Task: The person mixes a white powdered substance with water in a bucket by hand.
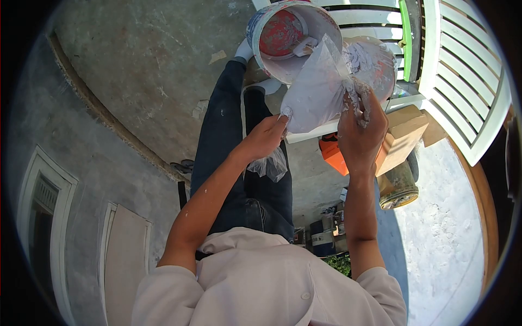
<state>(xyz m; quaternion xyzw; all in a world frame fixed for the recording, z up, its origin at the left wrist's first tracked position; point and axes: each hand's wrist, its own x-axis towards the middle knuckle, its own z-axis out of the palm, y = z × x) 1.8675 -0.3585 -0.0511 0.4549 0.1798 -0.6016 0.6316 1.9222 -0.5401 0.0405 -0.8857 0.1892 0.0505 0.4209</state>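
A clear plastic bag [312, 100] filled with pale material hangs stretched between both hands, in front of a paint-stained bucket [326, 27]. My left hand [266, 136] pinches the bag's lower left corner, and loose clear plastic [270, 165] dangles beneath it. My right hand [363, 117], its fingers smeared with whitish paste, is closed on the bag's right side. Beside the bucket, just beyond my right hand, is a round container [380, 60] heaped with pale lumpy paste. Inside the bucket a red, paint-marked round surface [280, 33] shows.
A white slatted bench [370, 16] supports the containers, with another slatted panel [467, 65] at right. Below are a cardboard box [405, 133], an orange box [333, 154] and a dirty tin [399, 187]. A concrete floor [141, 54] lies left of my legs.
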